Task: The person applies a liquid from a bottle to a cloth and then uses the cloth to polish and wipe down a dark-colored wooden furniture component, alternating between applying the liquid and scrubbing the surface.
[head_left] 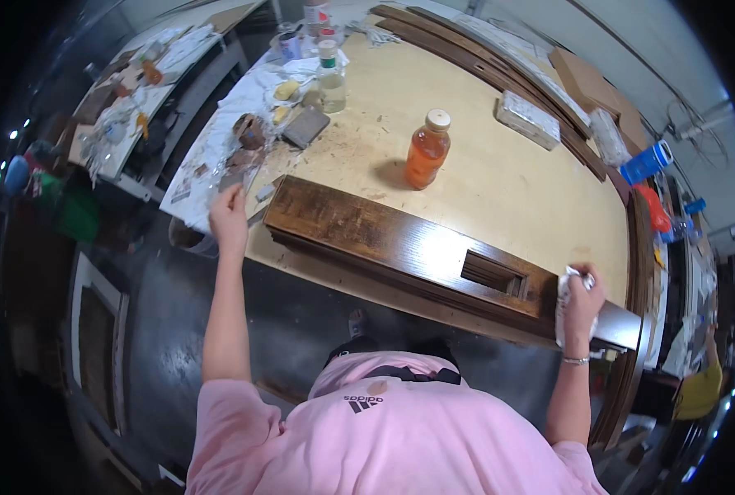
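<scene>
Pale plywood workbench (507,198) spans the middle of a cluttered workshop. At lower right, the right hand (583,304) is closed around a crumpled white cloth (562,309) at a glossy dark-brown wooden board (367,227), which slants from left of centre to lower right and has a rectangular cutout. Left of centre, the left hand (229,218) has its fingers bunched; whether they grip anything, I cannot tell. Farther out, an amber bottle (427,155) stands upright near centre; a grey block (305,126) lies upper left.
</scene>
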`<state>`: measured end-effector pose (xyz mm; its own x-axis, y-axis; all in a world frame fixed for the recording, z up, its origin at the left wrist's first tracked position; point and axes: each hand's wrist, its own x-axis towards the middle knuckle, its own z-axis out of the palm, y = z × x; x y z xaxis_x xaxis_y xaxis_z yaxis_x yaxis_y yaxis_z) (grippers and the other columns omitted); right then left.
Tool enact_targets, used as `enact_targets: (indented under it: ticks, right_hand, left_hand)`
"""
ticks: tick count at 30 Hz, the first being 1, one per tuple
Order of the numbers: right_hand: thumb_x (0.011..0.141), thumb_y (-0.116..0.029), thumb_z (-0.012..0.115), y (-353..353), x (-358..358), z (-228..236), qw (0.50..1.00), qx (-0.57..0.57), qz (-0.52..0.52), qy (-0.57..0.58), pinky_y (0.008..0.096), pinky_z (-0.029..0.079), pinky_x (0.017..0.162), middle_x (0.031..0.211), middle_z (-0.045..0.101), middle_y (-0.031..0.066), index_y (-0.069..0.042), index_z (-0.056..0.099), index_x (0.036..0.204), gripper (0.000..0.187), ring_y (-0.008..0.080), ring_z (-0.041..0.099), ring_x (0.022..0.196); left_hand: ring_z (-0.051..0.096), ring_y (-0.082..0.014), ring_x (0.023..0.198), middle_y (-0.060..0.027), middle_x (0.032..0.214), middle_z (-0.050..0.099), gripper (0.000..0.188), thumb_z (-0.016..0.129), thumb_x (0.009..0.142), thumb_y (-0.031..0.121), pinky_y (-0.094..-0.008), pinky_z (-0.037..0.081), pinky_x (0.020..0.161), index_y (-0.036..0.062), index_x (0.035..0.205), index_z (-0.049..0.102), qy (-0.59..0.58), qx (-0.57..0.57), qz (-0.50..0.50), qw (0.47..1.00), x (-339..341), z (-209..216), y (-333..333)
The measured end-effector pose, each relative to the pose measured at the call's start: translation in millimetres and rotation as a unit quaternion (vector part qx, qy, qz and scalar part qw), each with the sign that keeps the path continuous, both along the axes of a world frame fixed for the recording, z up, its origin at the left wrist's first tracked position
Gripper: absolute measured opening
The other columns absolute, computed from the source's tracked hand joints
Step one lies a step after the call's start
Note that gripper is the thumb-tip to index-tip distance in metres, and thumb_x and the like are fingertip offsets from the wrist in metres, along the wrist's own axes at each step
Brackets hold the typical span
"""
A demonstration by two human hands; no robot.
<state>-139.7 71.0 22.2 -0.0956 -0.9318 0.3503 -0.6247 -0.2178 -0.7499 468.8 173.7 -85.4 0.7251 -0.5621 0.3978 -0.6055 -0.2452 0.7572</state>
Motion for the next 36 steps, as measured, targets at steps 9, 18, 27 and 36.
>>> enact_targets:
  ticks: [9,18,27,36]
  right_hand:
    - [0.085,-0.003,0.062,22,268,55,0.921,0.089,0.282,-0.252,0.0227,0.045,0.063,0.082,0.062,0.0012,0.003,0.067,0.097,0.014,0.0064,0.055,0.072]
    - [0.089,-0.012,0.067,-46,376,-7,0.879,-0.245,0.407,-0.034,0.0347,0.054,0.068,0.087,0.068,0.0166,-0.001,0.065,0.109,0.023,0.0254,0.067,0.074]
    - [0.092,-0.024,0.065,-60,435,-14,0.827,0.158,0.512,0.172,0.0451,0.053,0.074,0.083,0.069,0.0226,0.002,0.064,0.109,0.031,0.0366,0.068,0.078]
    - [0.097,-0.029,0.058,-24,432,-33,0.775,-0.120,0.584,0.208,0.0447,0.050,0.094,0.116,0.065,0.0216,-0.004,0.064,0.121,0.036,0.0375,0.063,0.107]
  left_hand:
    - [0.054,-0.0352,0.127,-0.0182,0.135,0.058,0.061,0.073,0.089,0.029,-0.0408,0.044,0.106,-0.0006,0.138,0.053,0.028,-0.096,-0.464,0.880,-198,135,-22]
    - [0.059,-0.0297,0.116,-0.0105,0.117,0.065,0.031,0.073,0.078,0.011,-0.0528,0.038,0.107,0.0030,0.107,0.068,-0.190,0.026,-0.381,0.904,-156,78,18]
    - [0.061,-0.0275,0.113,-0.0077,0.115,0.067,0.028,0.068,0.079,0.002,-0.0492,0.038,0.106,0.0046,0.106,0.069,-0.151,-0.030,-0.354,0.923,-157,66,18]
    - [0.060,-0.0271,0.112,-0.0060,0.112,0.066,0.031,0.068,0.077,0.003,-0.0476,0.039,0.105,0.0067,0.108,0.068,-0.124,-0.037,-0.328,0.936,-162,56,23]
